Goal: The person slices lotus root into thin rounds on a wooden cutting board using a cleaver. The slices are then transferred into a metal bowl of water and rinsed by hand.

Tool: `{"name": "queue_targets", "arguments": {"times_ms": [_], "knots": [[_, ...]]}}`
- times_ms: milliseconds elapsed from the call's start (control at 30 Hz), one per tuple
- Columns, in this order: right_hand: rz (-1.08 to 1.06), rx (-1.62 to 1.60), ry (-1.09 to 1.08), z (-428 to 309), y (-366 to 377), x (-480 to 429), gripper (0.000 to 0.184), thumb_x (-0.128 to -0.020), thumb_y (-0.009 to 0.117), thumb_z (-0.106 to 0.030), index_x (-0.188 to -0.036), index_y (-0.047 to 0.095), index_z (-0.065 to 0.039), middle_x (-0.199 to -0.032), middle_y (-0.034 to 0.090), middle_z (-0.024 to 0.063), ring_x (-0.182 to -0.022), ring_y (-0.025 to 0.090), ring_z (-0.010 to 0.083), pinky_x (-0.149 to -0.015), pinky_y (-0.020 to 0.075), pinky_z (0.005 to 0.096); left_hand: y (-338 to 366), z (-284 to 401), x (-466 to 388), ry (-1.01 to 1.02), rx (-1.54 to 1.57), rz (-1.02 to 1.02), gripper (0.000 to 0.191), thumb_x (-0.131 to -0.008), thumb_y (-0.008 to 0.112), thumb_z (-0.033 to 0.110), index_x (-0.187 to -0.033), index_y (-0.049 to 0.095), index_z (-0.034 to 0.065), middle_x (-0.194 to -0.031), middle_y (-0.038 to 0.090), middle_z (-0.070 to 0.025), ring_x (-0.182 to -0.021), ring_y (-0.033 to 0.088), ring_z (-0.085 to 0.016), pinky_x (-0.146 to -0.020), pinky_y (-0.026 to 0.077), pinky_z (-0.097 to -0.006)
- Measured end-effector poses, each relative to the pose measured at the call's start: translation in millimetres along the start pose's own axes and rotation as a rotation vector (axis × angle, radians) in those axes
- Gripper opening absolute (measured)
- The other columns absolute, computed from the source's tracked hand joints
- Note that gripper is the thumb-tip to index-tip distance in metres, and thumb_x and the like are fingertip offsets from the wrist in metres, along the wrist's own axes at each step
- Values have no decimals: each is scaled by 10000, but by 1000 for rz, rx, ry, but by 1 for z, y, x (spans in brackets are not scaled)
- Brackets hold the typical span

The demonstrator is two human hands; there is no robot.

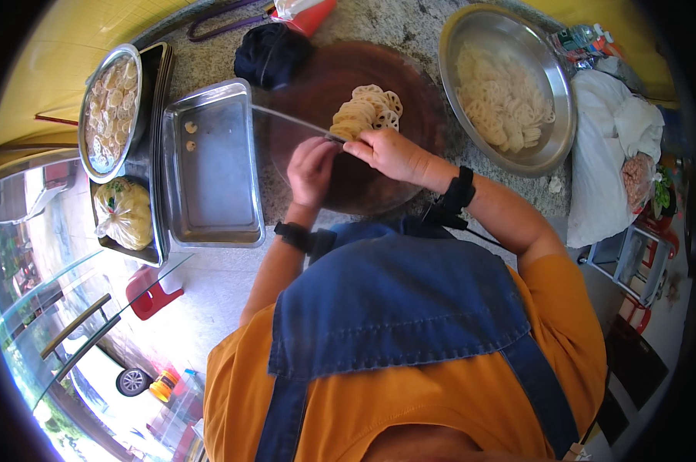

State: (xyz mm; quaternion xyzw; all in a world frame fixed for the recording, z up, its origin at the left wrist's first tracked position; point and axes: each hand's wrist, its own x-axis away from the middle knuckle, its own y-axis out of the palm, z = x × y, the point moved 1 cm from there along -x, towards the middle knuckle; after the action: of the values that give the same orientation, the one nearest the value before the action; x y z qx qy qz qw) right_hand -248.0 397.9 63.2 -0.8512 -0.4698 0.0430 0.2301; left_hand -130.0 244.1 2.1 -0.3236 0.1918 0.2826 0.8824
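Observation:
My right hand point(391, 155) is closed around the handle of a knife point(296, 120), whose thin blade points up and left over a round chopping board point(353, 190). Sliced lotus root point(356, 112) lies in an overlapping pile on the board, just beyond my right hand. Close to the knife's handle end is my left hand point(312, 167), its fingers bent; whether they touch the knife or hold anything cannot be made out. Left of the board, a rectangular metal tray point(215, 225) holds a few small pale pieces.
At the right stands a large metal basin point(564, 136) with lotus root slices in liquid, beside a white plastic bag point(593, 161). A bowl of slices point(114, 104) and a tied plastic bag point(123, 213) sit at the far left. Dark bundled material point(271, 55) borders the board's far left edge.

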Motion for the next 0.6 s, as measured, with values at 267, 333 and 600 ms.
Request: {"name": "queue_targets", "arguments": {"times_ms": [267, 333, 600], "knots": [[-13, -120, 129, -15, -20, 13, 368, -1007, 576, -325, -820, 609, -10, -571, 525, -3, -506, 472, 73, -495, 406, 283, 1, -5, 3, -26, 27, -10, 197, -770, 752, -47, -939, 714, 46, -1001, 688, -107, -923, 668, -264, -811, 538, -332], [-31, -76, 138, -24, -30, 26, 372, -1008, 573, -327, -823, 609, -6, -569, 525, 5, -508, 475, 78, -498, 410, 289, 1, -5, 3, -20, 23, -10, 196, -769, 753, -47, -938, 714, 45, -1000, 687, -108, -918, 668, -265, -809, 538, -332], [-128, 37, 180, -41, -53, 46, 379, -1011, 566, -326, -841, 628, 7, -567, 531, 38, -526, 489, 94, -517, 417, 303, 1, -2, -1, -11, 9, -5, 187, -765, 753, -48, -923, 710, 41, -978, 686, -106, -905, 668, -269, -796, 536, -336]]}}
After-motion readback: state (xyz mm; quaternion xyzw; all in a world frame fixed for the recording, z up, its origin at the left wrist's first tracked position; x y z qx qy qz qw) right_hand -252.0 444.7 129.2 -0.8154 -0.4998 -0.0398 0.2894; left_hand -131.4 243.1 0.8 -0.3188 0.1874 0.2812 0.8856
